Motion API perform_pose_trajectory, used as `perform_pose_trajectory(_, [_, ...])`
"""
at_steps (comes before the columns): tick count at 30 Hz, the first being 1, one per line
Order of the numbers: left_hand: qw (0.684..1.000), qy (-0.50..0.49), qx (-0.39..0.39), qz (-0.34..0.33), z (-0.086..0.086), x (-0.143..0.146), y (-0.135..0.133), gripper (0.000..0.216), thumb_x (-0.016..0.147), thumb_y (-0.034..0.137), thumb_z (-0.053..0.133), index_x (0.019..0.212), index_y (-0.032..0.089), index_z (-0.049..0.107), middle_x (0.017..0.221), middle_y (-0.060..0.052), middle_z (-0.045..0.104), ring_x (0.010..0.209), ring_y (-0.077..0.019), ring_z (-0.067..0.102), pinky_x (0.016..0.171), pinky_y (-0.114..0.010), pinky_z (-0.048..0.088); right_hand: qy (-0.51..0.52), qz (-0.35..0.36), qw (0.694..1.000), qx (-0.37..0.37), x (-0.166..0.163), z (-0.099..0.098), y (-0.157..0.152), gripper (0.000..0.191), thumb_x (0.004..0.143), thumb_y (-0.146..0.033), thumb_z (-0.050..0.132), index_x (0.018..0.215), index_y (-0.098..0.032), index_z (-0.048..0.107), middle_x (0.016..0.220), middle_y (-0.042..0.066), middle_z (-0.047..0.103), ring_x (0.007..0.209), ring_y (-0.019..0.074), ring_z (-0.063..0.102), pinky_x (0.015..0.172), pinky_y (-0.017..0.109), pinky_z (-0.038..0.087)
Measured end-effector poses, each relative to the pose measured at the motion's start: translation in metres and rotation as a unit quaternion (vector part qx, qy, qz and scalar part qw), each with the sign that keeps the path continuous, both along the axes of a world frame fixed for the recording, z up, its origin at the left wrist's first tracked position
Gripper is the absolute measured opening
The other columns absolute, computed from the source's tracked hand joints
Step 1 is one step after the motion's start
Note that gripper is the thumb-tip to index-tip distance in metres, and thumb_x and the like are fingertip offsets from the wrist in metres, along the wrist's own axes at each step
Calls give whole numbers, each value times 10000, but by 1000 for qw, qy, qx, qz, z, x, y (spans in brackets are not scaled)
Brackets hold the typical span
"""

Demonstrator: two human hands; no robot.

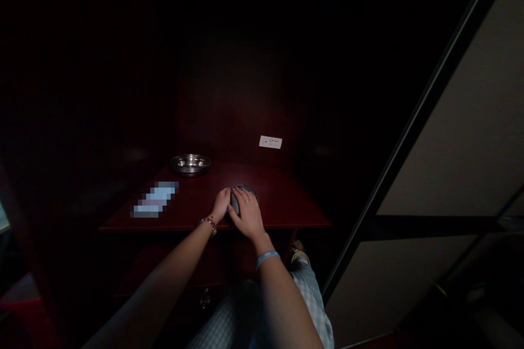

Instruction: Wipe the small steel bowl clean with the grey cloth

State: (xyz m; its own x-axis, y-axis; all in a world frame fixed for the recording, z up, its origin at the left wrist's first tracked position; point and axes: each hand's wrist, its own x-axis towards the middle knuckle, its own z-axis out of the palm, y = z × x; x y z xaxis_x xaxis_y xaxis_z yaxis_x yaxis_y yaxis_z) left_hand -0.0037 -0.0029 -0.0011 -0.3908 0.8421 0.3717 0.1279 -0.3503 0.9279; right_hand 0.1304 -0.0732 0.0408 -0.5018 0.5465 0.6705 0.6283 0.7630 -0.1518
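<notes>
A round grey thing with a dark metallic rim, looking like a bowl (235, 204), sits near the front edge of the dark red shelf (282, 204). My left hand (221, 203) has its fingers closed at the left side of it. Across its top lies my right hand (248, 212), fingers stretched out and thumb apart. Both hands hide most of the thing, so its exact kind and what is in it cannot be made out. A shiny steel bowl (190, 164), seemingly stacked in others, stands farther back on the left.
A blurred-out, light blue oblong thing (155, 200) lies on the shelf's left part. The back wall carries a white socket plate (271, 142). Below are a drawer with a metal handle (205, 298) and my legs in checked trousers (313, 294). A pale sliding panel (454, 136) borders the right.
</notes>
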Motion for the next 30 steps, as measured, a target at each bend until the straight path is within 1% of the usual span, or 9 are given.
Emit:
perform_pose_trajectory(6, [1000, -1, 4, -1, -1, 1, 0, 243, 764, 364, 455, 638, 179, 550, 675, -32, 611, 647, -156, 555, 698, -285, 446, -10, -11, 1000, -4, 0, 2, -1, 483, 914, -343, 388, 1361, -165, 415, 1390, 79, 454, 1296, 205, 365, 1107, 393, 236])
perform_pose_trajectory(14, [1000, -2, -4, -9, -2, -1, 2, 228, 768, 340, 466, 638, 175, 554, 665, -29, 619, 668, -161, 579, 712, -290, 462, 3, 5, 1000, -3, 1, 0, 0, 496, 901, -338, 423, 1364, -159, 413, 1387, 85, 455, 1291, 215, 367, 1104, 399, 249])
perform_pose_trajectory(19, [1000, -8, 15, -20, -7, -3, 6, 224, 761, 346, 464, 680, 169, 575, 747, -56, 653, 726, -174, 600, 765, -309, 466, 4, 20, 1000, -12, 0, -1, 1, 523, 881, -330, 460, 1368, -147, 409, 1390, 95, 447, 1285, 228, 366, 1110, 413, 245])
perform_pose_trajectory(26, [999, -16, 16, -27, -8, -2, 6, 228, 755, 350, 469, 698, 161, 585, 732, -56, 645, 679, -171, 590, 711, -309, 469, -4, 24, 1000, -13, -1, -2, 3, 519, 872, -277, 448, 1375, -157, 402, 1403, 87, 432, 1307, 225, 333, 1108, 420, 253])
perform_pose_trajectory(30, [999, -22, 17, -25, -7, -2, 4, 207, 749, 322, 472, 685, 159, 582, 727, -50, 649, 688, -164, 591, 725, -303, 472, -15, 27, 1000, -2, -1, -1, 2, 502, 892, -271, 411, 1382, -164, 394, 1408, 89, 424, 1302, 222, 340, 1110, 428, 250])
